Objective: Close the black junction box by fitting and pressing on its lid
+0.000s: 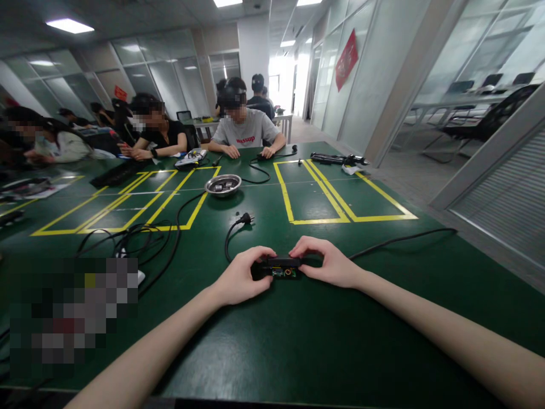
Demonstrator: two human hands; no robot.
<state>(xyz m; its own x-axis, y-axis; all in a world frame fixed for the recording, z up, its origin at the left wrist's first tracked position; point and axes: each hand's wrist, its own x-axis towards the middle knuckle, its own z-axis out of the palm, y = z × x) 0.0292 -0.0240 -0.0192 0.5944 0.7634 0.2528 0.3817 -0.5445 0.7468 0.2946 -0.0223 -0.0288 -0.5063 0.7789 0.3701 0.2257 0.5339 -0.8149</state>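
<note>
Low over the green table, a black power adapter (284,262) is gripped from both ends. Its casing is open along the side toward me, and a circuit board (284,272) with a copper-coloured ring coil shows inside. My left hand (243,276) pinches the left end between thumb and fingers. Closed on the opposite end is my right hand (330,263); its fingertips touch the upper casing. A cord with a black plug (245,218) curves toward my left hand, and another black cord (402,241) runs off to the right from behind my right hand.
A metal bowl (222,185) with small metal parts stands ahead. Tangled cables (147,238) lie left, beside a blurred-out patch. Yellow tape (319,222) marks rectangles on the table. Across from me sits a person in a grey shirt (242,132); a black tripod-like object (340,159) lies far right.
</note>
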